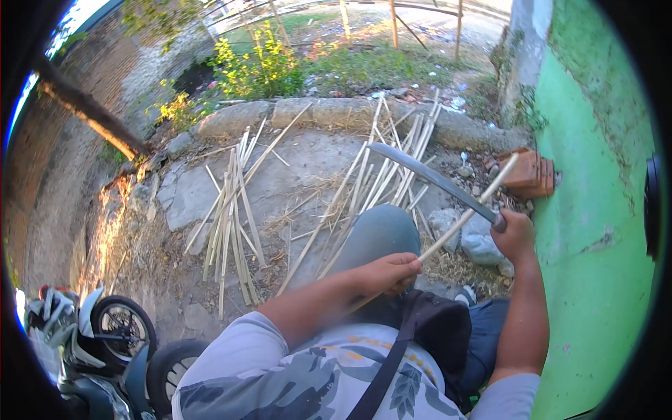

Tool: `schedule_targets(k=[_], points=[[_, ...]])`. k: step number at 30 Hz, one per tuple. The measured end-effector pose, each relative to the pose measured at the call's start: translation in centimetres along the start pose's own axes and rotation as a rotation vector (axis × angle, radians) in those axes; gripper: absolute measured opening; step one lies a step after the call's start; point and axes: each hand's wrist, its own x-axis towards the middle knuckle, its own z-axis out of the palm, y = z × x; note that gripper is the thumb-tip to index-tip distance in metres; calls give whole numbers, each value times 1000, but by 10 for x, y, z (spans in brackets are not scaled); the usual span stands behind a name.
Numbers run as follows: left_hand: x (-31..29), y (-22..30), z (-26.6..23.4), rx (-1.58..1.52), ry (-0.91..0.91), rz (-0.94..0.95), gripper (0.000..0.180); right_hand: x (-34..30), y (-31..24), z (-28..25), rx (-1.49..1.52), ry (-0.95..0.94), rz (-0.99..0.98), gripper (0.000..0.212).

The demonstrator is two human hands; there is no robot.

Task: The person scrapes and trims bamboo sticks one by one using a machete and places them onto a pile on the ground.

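Note:
My left hand (393,271) is closed around a pale bamboo strip (502,175), which slants up and to the right from the fist. In my right hand (516,236) is the dark handle of a machete (427,173) with a long, slightly curved grey blade. The blade points up and to the left, crossing the strip just short of the handle. Whether its edge bites into the strip, I cannot tell. My bent knee (381,234) is beyond the left forearm. A dark bag (437,325) hangs across my front.
Loose bamboo strips lie on the ground in a left pile (231,217) and a right pile (406,164). Red bricks (528,175) stand against the green wall (588,280) at right. A low stone curb (315,112) runs behind; motorcycles (105,350) stand at lower left.

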Motion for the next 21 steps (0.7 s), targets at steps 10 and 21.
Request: schedule_targets(k=[10, 21], points=[[0, -7, 3, 72, -40, -5, 26, -8, 0, -3, 33, 29, -14, 13], [-12, -4, 15, 258, 121, 94, 28, -12, 1, -2, 63, -13, 25, 14]])
